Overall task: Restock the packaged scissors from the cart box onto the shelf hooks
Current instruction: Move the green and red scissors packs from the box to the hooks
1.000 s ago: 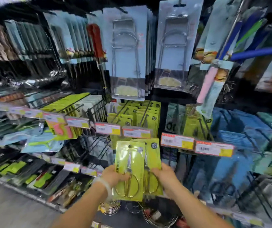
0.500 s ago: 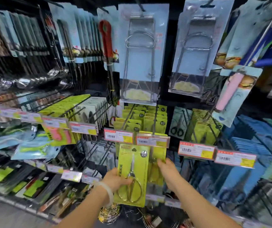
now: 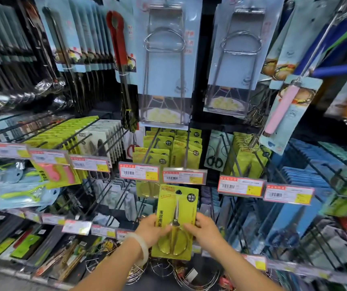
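Note:
I hold one yellow-green scissors package (image 3: 176,208) upright, its gold scissors showing through the blister. My left hand (image 3: 150,229) grips its left edge and my right hand (image 3: 205,229) grips its right edge. The hang hole at its top sits just below a price tag (image 3: 184,178) at the tip of a black shelf hook (image 3: 187,148). Another package of the same kind (image 3: 147,191) hangs behind the neighbouring tag (image 3: 139,172) to the left. More yellow-green scissors packages (image 3: 168,148) hang at the back of both hooks. The cart box is out of view.
Large blue-carded wire tongs (image 3: 164,59) hang right above. Black-handled scissors packs (image 3: 215,156) hang to the right, and white and yellow packs (image 3: 97,139) on hooks to the left. Blue packages (image 3: 306,169) fill the right side. Wire racks (image 3: 134,271) lie on the low shelf under my wrists.
Earlier each hand held its own package. Now both hands hold a single package, raised under the right tag, while another package hangs behind the left tag.

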Demonstrator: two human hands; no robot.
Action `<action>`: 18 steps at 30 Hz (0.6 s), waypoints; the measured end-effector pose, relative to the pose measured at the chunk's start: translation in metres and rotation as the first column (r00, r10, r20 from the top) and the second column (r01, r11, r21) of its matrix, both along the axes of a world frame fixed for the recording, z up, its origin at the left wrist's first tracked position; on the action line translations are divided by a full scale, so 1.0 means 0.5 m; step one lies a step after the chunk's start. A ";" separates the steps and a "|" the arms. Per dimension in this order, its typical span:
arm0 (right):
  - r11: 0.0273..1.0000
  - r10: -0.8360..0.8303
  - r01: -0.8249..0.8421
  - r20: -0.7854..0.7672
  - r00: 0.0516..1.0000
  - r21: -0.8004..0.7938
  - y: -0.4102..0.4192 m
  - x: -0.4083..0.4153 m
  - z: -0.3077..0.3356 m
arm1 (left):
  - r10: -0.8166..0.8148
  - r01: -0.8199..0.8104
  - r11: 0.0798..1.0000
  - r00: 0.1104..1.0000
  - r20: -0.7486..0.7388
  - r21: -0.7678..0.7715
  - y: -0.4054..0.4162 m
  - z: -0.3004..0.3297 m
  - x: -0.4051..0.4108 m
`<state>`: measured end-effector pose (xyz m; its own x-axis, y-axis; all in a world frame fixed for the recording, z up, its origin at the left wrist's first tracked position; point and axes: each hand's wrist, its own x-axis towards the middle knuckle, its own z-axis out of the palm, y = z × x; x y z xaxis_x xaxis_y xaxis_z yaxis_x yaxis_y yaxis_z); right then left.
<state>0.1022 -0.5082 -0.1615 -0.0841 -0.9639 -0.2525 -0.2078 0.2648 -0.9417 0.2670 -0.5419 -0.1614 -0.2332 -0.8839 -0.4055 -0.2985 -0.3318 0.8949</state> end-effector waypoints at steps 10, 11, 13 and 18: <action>0.978 -0.091 0.080 -0.050 0.995 -0.192 -0.053 -0.015 0.058 | 0.122 -0.125 0.978 0.992 -0.023 -0.166 -0.053 0.051 -0.028; 0.978 -0.097 0.087 -0.045 0.994 -0.188 -0.058 -0.015 0.058 | 0.127 -0.127 0.977 0.992 -0.012 -0.170 -0.057 0.053 -0.030; 0.979 -0.112 0.101 -0.051 0.992 -0.178 -0.065 -0.012 0.056 | 0.122 -0.117 0.978 0.992 0.021 -0.175 -0.063 0.049 -0.034; 0.981 -0.105 0.089 -0.091 0.990 -0.170 -0.063 -0.015 0.035 | 0.098 -0.085 0.983 0.992 0.082 -0.160 -0.064 0.037 -0.032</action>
